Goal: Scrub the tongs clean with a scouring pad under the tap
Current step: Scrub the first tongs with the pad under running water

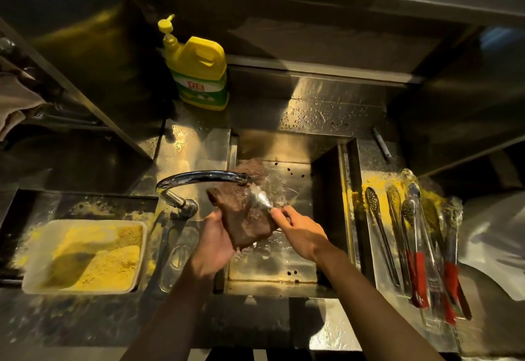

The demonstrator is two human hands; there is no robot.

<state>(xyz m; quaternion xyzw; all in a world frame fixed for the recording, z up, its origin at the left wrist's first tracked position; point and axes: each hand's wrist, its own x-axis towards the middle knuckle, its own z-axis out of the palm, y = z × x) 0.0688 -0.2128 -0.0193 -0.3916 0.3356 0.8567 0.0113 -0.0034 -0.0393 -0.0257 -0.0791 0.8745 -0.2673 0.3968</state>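
Gripping scouring pad [244, 215] in left hand [216, 244], pinching tongs [262, 200] in right hand [301, 232], under tap [204, 175], presumably to flush loosened residue.

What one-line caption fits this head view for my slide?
Over the sink, the left hand holds a brown scouring pad against tongs gripped by the right hand, below the tap spout.

Yellow detergent bottle [196, 67], label reads "立白".
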